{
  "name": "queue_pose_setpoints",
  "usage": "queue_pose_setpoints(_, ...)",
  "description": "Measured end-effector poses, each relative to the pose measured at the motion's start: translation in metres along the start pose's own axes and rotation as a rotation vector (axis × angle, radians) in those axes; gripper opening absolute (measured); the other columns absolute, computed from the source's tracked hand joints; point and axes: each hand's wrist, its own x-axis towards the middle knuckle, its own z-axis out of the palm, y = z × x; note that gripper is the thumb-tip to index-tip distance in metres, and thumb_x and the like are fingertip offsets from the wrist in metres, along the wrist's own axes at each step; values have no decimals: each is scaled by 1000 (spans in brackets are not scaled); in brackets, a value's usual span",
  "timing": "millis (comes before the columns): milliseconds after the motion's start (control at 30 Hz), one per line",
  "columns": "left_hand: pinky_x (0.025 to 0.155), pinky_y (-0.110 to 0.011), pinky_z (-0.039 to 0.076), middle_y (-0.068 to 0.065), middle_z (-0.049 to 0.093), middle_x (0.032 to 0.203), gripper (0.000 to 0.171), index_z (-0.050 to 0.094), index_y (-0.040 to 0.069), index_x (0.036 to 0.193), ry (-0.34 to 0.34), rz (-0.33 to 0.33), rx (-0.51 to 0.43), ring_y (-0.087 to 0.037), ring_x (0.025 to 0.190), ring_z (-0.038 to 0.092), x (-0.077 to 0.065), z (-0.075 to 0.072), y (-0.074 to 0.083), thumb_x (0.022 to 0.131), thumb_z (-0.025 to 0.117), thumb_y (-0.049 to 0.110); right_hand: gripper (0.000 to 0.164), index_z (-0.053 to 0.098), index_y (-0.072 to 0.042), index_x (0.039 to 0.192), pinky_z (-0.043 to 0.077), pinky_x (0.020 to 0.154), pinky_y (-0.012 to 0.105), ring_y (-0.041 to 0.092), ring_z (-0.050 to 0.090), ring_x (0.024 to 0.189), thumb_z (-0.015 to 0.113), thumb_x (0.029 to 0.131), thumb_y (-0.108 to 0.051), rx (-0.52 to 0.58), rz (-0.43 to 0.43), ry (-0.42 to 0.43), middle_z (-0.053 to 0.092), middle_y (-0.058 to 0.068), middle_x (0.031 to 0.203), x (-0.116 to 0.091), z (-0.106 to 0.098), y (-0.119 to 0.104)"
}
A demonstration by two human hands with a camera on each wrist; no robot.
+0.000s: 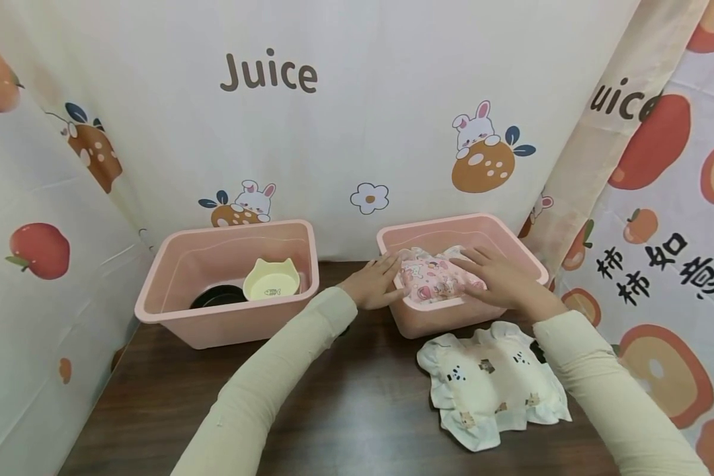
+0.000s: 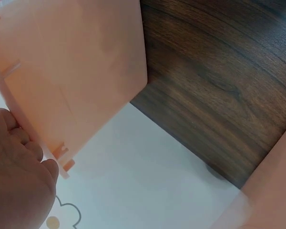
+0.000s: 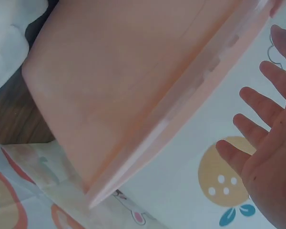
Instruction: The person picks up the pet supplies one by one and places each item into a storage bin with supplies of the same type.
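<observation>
In the head view, a ruffle-edged pink printed cloth piece [image 1: 433, 276] lies in the right pink tub [image 1: 446, 322], partly over its front rim. My left hand [image 1: 371, 284] touches the tub's left rim beside the cloth, fingers extended. The left wrist view has the same hand [image 2: 19, 176] against the tub's edge. My right hand [image 1: 496, 281] is over the cloth's right side with fingers spread; the right wrist view shows this hand [image 3: 271, 143] gripping nothing. A cream ruffled cloth piece [image 1: 492, 380] with small animal prints lies on the table before the tub.
A second pink tub [image 1: 226, 324] stands at the left, containing a pale yellow cat-eared dish [image 1: 272, 281] and a black round item [image 1: 217, 296]. Both tubs are on the dark wooden table [image 1: 333, 403]. Printed curtains [image 1: 345, 132] hang behind and at the sides.
</observation>
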Motion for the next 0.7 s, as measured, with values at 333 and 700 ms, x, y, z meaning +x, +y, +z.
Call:
queue_pose_setpoints(333,118,-44,11,-13,7,161,76,6,5,154,-2,5,-2,-26,148,4,-1,-2,0,100,34,52,63,48,-9,140,35,97,62,46,34,133,72,85,-27,69,-9,96,38,23,147,-53,2,-16)
queue_pose_setpoints(700,118,-43,10,-12,3,161,77,4,6,154,-18,-1,-7,-25,148,2,-2,-2,1,100,31,54,84,39,-22,147,31,93,71,45,21,140,80,76,-37,231,143,32,31,14,154,-111,39,-39)
